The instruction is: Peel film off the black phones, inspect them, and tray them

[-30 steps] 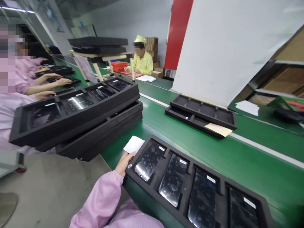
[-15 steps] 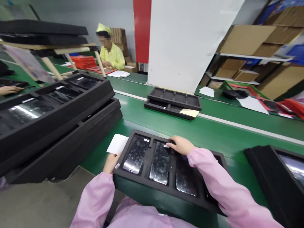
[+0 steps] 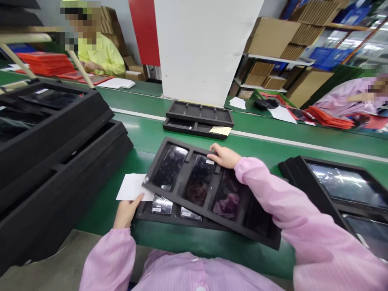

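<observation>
A black foam tray [image 3: 183, 178] holds several dark, glossy phone screens [image 3: 198, 182] in its compartments. My right hand [image 3: 226, 157] grips its far edge, fingers curled over the rim. The tray is tilted and turned over a second black tray [image 3: 176, 220], whose near edge shows two screens with small white labels. My left hand [image 3: 125, 212] pinches a sheet of white paper [image 3: 130, 185] at the lower tray's left end. The paper's right part goes under the upper tray's corner. My right forearm covers part of the upper tray's right end.
Tall stacks of black trays [image 3: 87, 141] stand on the left, and more trays with larger screens [image 3: 329, 194] on the right. Two black trays [image 3: 198, 115] lie ahead on the green table [image 3: 263, 155]. One co-worker in yellow [image 3: 104, 54] and another in pink [image 3: 342, 95] sit beyond.
The upper tray has been lifted and turned at an angle, uncovering the tray beneath. The paper now lies partly between them, with my left hand on it. The view has swung right.
</observation>
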Demonstrator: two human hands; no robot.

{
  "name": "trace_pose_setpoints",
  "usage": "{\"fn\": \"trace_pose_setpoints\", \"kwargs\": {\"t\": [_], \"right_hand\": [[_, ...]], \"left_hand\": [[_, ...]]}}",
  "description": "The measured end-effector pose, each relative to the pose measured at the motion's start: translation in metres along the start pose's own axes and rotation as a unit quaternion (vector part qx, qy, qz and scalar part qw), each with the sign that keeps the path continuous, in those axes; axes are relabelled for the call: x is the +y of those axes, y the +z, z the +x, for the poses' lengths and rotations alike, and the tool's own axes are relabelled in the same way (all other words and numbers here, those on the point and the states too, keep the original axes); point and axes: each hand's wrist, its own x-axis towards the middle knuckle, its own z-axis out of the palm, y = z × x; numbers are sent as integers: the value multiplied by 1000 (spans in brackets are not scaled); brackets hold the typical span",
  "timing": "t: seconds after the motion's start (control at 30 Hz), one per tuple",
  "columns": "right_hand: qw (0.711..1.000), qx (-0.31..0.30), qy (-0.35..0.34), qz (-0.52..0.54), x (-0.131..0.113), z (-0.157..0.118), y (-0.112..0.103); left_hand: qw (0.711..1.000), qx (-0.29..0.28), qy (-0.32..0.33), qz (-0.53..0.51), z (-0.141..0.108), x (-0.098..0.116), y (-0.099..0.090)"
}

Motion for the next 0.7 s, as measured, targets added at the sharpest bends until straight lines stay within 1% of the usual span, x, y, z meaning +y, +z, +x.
{"fn": "trace_pose_setpoints", "kwargs": {"t": [0.07,0.13,0.2,0.27,0.37,0.43,0.53,0.57,0.67,0.7], "right_hand": [[996,51,28,62,8,1,-25],[982,113,65,134,16,-4,-44],[956,168,110,215,23,-15,-54],[916,208,160,302,28,-31,-54],[838,254,228,426,30,-60,-38],[781,280,258,494,27,-80,-20],[699,319,284,573,15,-107,12],[676,330,291,592,9,-115,23],[620,349,304,634,-10,-140,54],[595,357,309,650,-16,-148,64]], "left_hand": [[1000,4,-4,1,3,-4,0],[1000,6,-2,0,4,-6,0],[1000,9,4,-1,4,-8,0],[1000,9,10,-1,4,-9,0],[1000,7,20,2,2,-7,0],[1000,7,21,6,1,-6,0],[1000,11,21,9,0,-4,0],[1000,11,23,7,0,-3,0],[999,5,34,-5,-1,-3,1],[999,2,38,-9,-1,-3,2]]}}
